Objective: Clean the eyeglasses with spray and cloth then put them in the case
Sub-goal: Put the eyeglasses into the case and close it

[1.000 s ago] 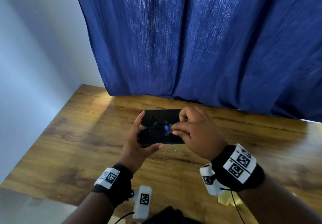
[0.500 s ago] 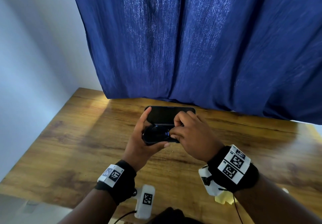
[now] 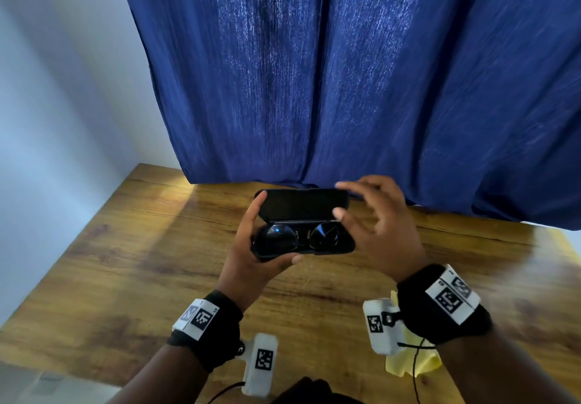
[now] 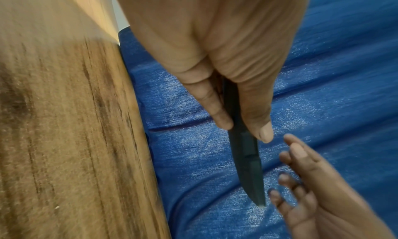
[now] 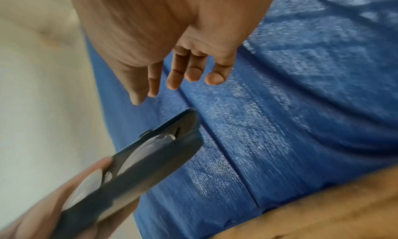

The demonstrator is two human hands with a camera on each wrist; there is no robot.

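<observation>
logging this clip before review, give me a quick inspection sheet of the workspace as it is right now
Surface: brown wood-grain table, lit patch at the far left.
Job's things: black hard glasses case, lid open, held above the table; dark-lensed eyeglasses lying folded inside. Spray: nothing seen.
Clutter: crumpled yellow cloth at the near edge under the right wrist; a dark item at the bottom edge, unclear.
Hands: left hand grips the case's left end; right hand open beside the lid, fingers spread, holding nothing.
Cables: thin black cords at both wrist units.
Surroundings: dark blue curtain behind the table, pale wall at the left.
</observation>
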